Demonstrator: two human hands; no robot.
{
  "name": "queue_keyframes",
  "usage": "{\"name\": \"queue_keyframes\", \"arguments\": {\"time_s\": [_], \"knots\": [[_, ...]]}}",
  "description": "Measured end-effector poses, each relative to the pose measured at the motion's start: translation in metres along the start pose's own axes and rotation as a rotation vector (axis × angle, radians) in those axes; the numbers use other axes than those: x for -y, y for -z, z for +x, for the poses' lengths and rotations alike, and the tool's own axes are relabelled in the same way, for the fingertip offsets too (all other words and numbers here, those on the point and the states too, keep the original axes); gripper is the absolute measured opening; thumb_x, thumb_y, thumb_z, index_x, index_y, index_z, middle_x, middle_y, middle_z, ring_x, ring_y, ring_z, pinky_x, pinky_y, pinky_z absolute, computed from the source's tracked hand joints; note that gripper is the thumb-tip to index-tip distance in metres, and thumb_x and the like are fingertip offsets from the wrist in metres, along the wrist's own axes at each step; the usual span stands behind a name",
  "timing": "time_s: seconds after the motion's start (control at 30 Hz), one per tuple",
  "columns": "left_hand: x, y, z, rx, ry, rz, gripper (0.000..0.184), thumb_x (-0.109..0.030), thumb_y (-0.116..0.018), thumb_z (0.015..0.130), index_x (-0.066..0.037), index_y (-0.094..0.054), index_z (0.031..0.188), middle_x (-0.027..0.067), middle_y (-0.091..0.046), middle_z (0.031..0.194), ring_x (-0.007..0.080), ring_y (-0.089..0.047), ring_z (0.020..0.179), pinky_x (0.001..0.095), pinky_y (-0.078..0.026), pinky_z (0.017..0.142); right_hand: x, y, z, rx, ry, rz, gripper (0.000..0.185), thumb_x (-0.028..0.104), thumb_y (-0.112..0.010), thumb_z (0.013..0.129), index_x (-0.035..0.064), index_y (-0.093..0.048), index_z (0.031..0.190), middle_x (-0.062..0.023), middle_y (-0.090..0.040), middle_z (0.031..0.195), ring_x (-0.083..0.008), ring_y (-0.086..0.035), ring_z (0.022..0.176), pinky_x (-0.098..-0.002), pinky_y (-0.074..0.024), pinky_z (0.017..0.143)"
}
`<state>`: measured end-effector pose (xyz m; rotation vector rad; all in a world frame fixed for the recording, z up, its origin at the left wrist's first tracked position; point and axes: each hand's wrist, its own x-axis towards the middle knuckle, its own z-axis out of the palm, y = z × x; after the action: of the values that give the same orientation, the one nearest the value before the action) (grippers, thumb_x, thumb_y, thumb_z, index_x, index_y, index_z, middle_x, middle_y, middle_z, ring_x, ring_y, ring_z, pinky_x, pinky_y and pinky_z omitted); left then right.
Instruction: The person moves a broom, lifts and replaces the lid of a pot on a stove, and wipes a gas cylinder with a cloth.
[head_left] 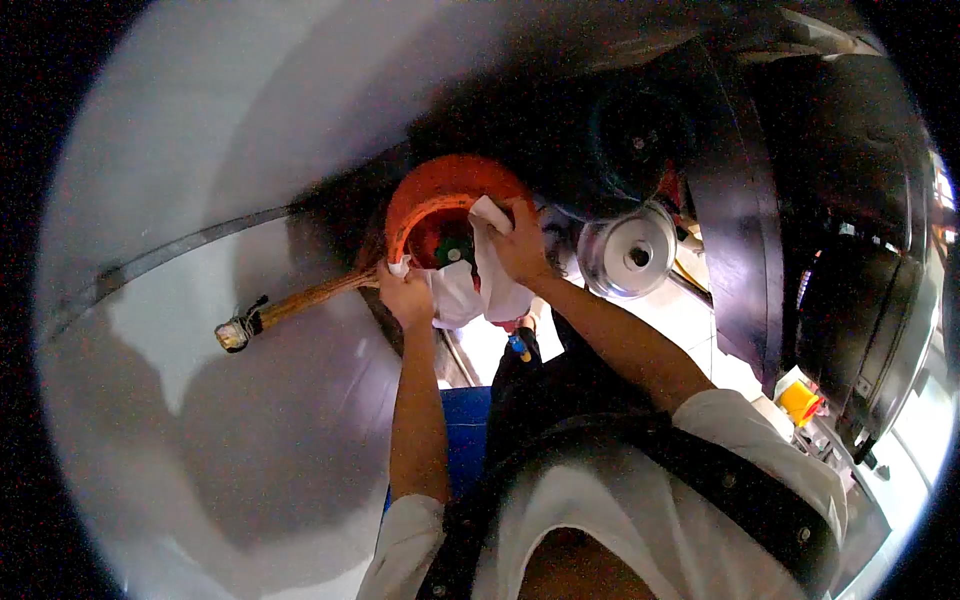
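An orange gas cylinder with a round collar stands below the camera, a green valve inside the collar. My left hand is closed on the left part of a white cloth, at the collar's lower left edge. On the collar's right side, my right hand has its fingers wrapped round the cloth's upper right part. The cloth hangs between both hands, in front of the collar's opening. A wooden stick, bound at its far end, reaches left from beside my left hand.
A round shiny metal object lies right of the cylinder. Behind it is a dark round shape. A curved dark panel stands farther right, with a yellow container below. Something blue is between my arms.
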<state>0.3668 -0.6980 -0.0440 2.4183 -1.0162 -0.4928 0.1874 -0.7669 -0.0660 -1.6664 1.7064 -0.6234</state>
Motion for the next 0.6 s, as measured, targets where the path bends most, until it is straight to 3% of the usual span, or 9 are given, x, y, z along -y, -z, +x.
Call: {"name": "queue_keyframes", "arguments": {"time_s": [0.07,0.13,0.23,0.27,0.37,0.43,0.47,0.53,0.6], "knots": [[0.049,-0.025,0.025,0.081,-0.261,0.062,0.034,0.0,-0.055,0.072,0.002,-0.053,0.106,0.0233,-0.062,0.1,0.0418,-0.059,0.092,0.0466,-0.045,0.081,0.004,0.004,-0.003,0.013,-0.092,0.065,0.053,0.038,-0.064,0.085,0.0016,-0.046,0.117,-0.0208,-0.059,0.105,-0.0378,-0.057,0.097,-0.0432,-0.0451,0.083],[0.043,-0.034,0.048,0.116,-0.321,0.079,0.033,0.0,-0.054,0.073,0.003,-0.053,0.105,0.0236,-0.062,0.099,0.0426,-0.059,0.093,0.0466,-0.045,0.081,0.021,0.012,0.018,0.005,-0.138,0.194,0.053,0.039,-0.064,0.085,0.001,-0.046,0.116,-0.021,-0.059,0.105,-0.0382,-0.058,0.096,-0.0438,-0.0453,0.081],[-0.007,-0.012,0.089,0.107,-0.268,0.161,0.032,-0.003,-0.054,0.074,0.005,-0.054,0.105,0.0244,-0.062,0.099,0.0436,-0.058,0.094,0.0462,-0.046,0.082,0.02,-0.017,0.037,0.001,-0.227,0.319,0.052,0.041,-0.064,0.084,0.0003,-0.047,0.111,-0.0224,-0.061,0.1,-0.0384,-0.06,0.092,-0.0437,-0.0458,0.079],[0.016,-0.026,0.116,0.099,-0.362,0.249,0.032,-0.004,-0.055,0.075,0.006,-0.054,0.105,0.0248,-0.062,0.099,0.044,-0.058,0.094,0.046,-0.046,0.082,0.032,-0.014,0.043,-0.012,-0.233,0.334,0.052,0.041,-0.065,0.084,-0.0001,-0.047,0.11,-0.0228,-0.061,0.098,-0.0385,-0.06,0.091,-0.0435,-0.0459,0.078],[0.001,-0.01,0.131,0.176,-0.323,0.172,0.035,-0.007,-0.055,0.076,0.009,-0.054,0.107,0.0272,-0.062,0.098,0.0451,-0.057,0.095,0.0459,-0.046,0.083,0.06,-0.003,0.061,-0.005,-0.316,0.299,0.054,0.041,-0.065,0.083,-0.0027,-0.046,0.108,-0.0245,-0.062,0.091,-0.0385,-0.062,0.086,-0.0429,-0.0461,0.076],[-0.006,-0.013,0.118,0.1,-0.131,-0.034,0.039,-0.008,-0.057,0.076,0.008,-0.054,0.111,0.0275,-0.062,0.098,0.0448,-0.058,0.095,0.0459,-0.046,0.084,0.056,-0.004,0.05,-0.048,-0.301,0.266,0.05,0.038,-0.064,0.084,-0.0026,-0.046,0.107,-0.024,-0.061,0.091,-0.0388,-0.06,0.086,-0.0427,-0.0459,0.076],[-0.001,-0.013,0.105,0.108,-0.141,0.075,0.038,-0.008,-0.057,0.076,0.005,-0.054,0.111,0.0259,-0.062,0.099,0.0435,-0.058,0.095,0.0461,-0.046,0.084,0.057,-0.003,0.04,-0.067,-0.295,0.249,0.048,0.036,-0.064,0.084,-0.0026,-0.046,0.106,-0.0238,-0.061,0.092,-0.0389,-0.06,0.086,-0.0426,-0.0458,0.076],[-0.015,0.013,0.059,0.147,-0.061,0.092,0.036,-0.01,-0.06,0.077,-0.001,-0.055,0.112,0.0225,-0.064,0.099,0.0408,-0.06,0.094,0.0468,-0.045,0.083,0.031,-0.013,0.004,-0.217,-0.024,0.154,0.043,0.031,-0.063,0.085,-0.0024,-0.047,0.107,-0.0234,-0.059,0.093,-0.0388,-0.059,0.087,-0.043,-0.0453,0.077],[0.018,0.008,0.04,0.092,-0.22,-0.001,0.034,-0.008,-0.061,0.077,-0.001,-0.055,0.109,0.0221,-0.063,0.097,0.0401,-0.06,0.093,0.0464,-0.046,0.082,0.02,-0.018,-0.016,-0.268,0.098,0.155,0.04,0.026,-0.063,0.085,-0.0022,-0.047,0.108,-0.023,-0.058,0.094,-0.0389,-0.057,0.088,-0.0434,-0.0449,0.078]]}}
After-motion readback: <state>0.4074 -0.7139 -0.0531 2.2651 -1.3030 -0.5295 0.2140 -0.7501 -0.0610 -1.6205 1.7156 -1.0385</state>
